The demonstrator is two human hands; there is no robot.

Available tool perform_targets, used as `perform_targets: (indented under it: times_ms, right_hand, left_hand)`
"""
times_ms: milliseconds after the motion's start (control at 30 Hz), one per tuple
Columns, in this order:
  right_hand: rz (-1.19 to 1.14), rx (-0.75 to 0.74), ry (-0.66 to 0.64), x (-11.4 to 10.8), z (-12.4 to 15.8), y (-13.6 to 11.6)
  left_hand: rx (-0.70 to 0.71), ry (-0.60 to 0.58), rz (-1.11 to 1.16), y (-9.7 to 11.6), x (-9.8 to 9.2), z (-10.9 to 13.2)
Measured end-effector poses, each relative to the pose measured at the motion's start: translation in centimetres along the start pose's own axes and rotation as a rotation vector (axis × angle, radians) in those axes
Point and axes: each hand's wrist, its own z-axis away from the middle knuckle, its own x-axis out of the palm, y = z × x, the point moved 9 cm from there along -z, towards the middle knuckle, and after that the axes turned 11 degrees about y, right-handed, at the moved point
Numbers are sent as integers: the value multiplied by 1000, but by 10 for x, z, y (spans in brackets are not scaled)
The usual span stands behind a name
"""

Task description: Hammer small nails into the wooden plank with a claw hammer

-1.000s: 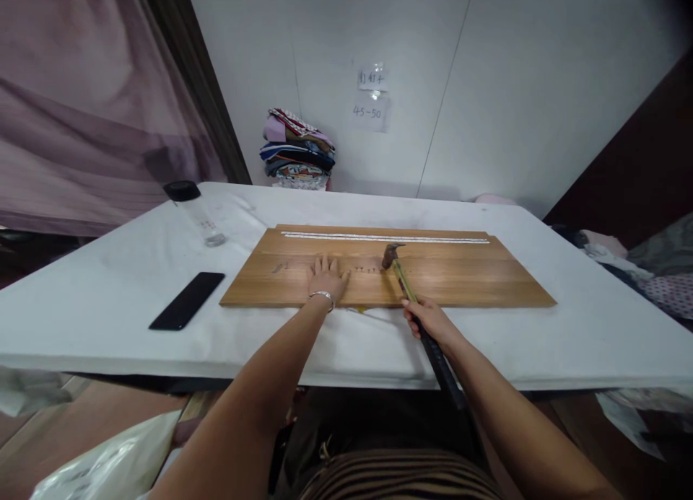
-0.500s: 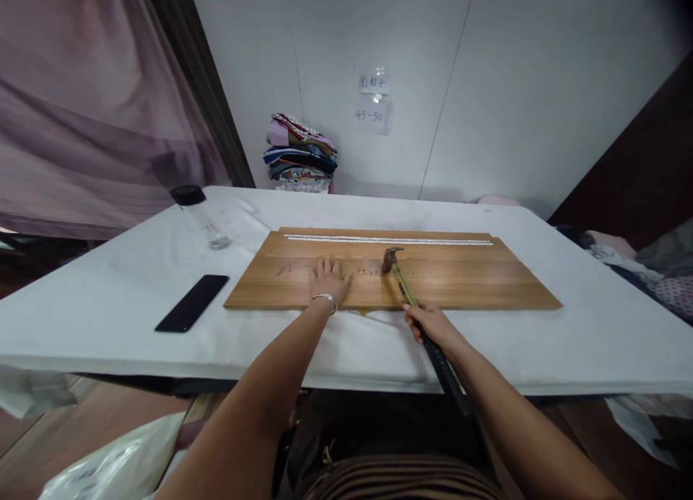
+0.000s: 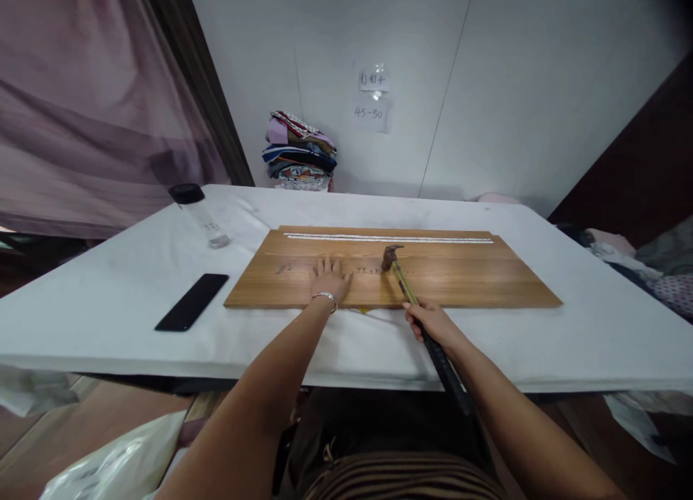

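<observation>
My left hand lies flat on a brown wooden board, fingers spread, with a bracelet at the wrist. My right hand is wrapped round the handle of a claw hammer. The hammer's rusty head is down at the board's middle, just right of a short row of nails standing in the wood. Whether the head touches the board or a nail I cannot make out. A few loose nails lie on the board left of my left hand. Two white strips run along its far side.
The board lies on a table with a white cover. On the left are a black phone and a clear bottle with a black lid lying tilted. Folded cloths are stacked by the wall, near paper notes.
Almost nothing differs. The hammer and both hands keep their places, and the whole view has shifted very slightly.
</observation>
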Motion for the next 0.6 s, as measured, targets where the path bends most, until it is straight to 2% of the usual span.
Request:
perform_targets:
  times_ms: [200,600]
  right_hand:
    - [-3,4,35,-7,-4,5]
    - [-2,1,15,-4,-4,4]
  left_hand:
    - [11,11,2,-1,2,-1]
    - [18,10,-2,-2,4,-2]
